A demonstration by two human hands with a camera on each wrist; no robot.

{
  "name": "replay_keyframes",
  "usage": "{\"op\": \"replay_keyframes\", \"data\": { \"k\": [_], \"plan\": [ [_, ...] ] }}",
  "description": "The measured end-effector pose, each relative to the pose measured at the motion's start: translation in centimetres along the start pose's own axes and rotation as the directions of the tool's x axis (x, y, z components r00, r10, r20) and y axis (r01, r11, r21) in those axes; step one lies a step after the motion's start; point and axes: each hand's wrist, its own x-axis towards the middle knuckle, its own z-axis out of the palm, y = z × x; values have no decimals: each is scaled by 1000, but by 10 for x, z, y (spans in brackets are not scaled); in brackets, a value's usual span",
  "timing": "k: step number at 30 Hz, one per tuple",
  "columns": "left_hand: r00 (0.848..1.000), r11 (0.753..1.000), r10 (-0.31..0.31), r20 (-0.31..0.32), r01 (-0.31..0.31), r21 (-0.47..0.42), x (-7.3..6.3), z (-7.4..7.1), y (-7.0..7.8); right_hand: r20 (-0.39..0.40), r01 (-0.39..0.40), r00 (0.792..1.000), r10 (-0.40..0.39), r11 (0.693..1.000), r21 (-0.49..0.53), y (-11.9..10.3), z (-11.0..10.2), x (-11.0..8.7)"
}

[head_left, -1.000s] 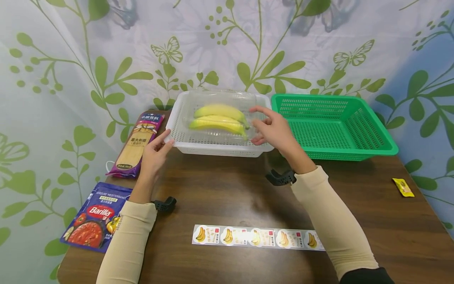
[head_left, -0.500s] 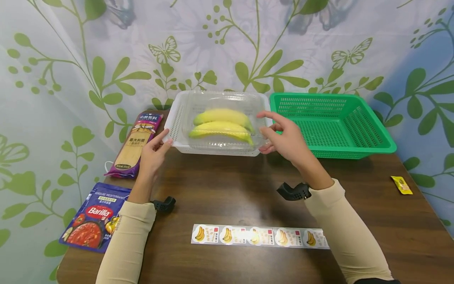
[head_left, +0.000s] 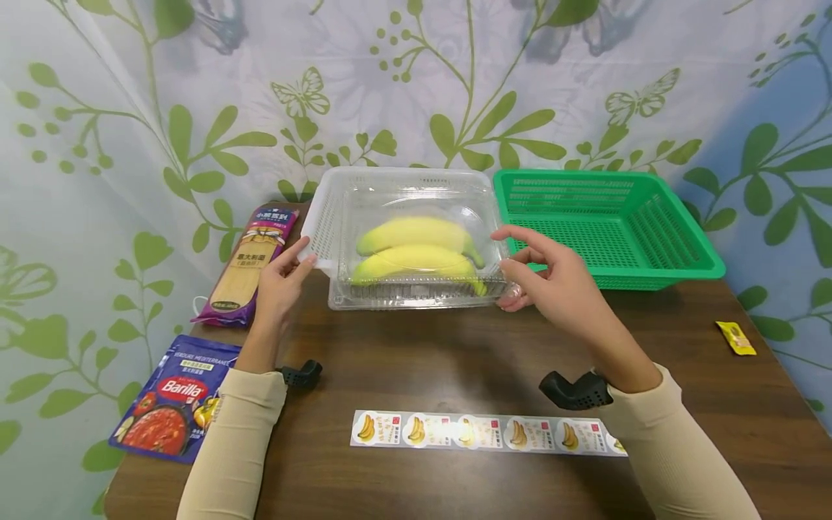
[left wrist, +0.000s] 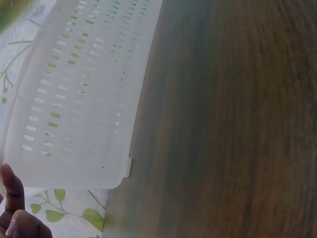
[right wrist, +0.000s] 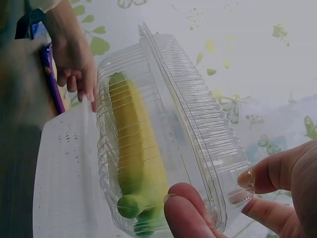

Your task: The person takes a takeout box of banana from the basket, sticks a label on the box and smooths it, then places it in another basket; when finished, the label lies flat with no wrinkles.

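Note:
My right hand [head_left: 557,283] holds a clear plastic clamshell box [head_left: 390,297] by its right end, fingers and thumb on its edge in the right wrist view. Two yellow bananas [head_left: 419,263] with greenish ends lie inside it. The box is closed and hangs over the front part of a white slotted basket [head_left: 323,224], overlapping its front rim. At the basket's front left corner my left hand [head_left: 282,283] pinches the rim between thumb and fingers. That grip shows at the lower left edge of the left wrist view, beside the basket's perforated wall [left wrist: 74,109].
A green basket [head_left: 650,282] stands right of the white one. Left lie a purple pasta packet [head_left: 243,267] and a blue Barilla sauce pouch [head_left: 172,404]. A strip of banana stickers [head_left: 468,433] lies in front, a small yellow packet [head_left: 737,339] far right. A patterned curtain hangs behind.
My right hand has lifted the clamshell box with the bananas out of the white basket and brought it toward me and slightly right. The left hand has stayed at the basket's corner.

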Motion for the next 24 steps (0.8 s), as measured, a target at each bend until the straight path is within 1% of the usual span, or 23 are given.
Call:
{"op": "replay_keyframes", "data": {
  "k": [5, 7, 10, 16, 19, 24],
  "plan": [
    [1000, 1000, 19, -4, -19, 2, 1, 2, -2, -8, 3, 1000, -3, 1000, -28, 3, -6, -23],
    [1000, 1000, 29, 0, -29, -5, 1, 2, -3, -17, 12, 1000, -13, 998, -55, 5, -7, -32],
    [1000, 999, 31, 7, -30, -12, 1, 2, -3, -30, 21, 999, -24, 997, -75, 9, -9, -45],
    [1000, 999, 28, 14, -27, -20, 2, 2, -4, -44, 18, 999, -20, 998, -54, 19, -8, -66],
    [1000, 999, 20, 17, -20, -27, 1, 2, -4, -32, 9, 999, -11, 999, -52, 28, -6, -75],
    [999, 999, 30, 16, -29, -40, 2, 3, -3, -27, -46, 999, 44, 997, -65, 44, -4, -88]
  ]
}}
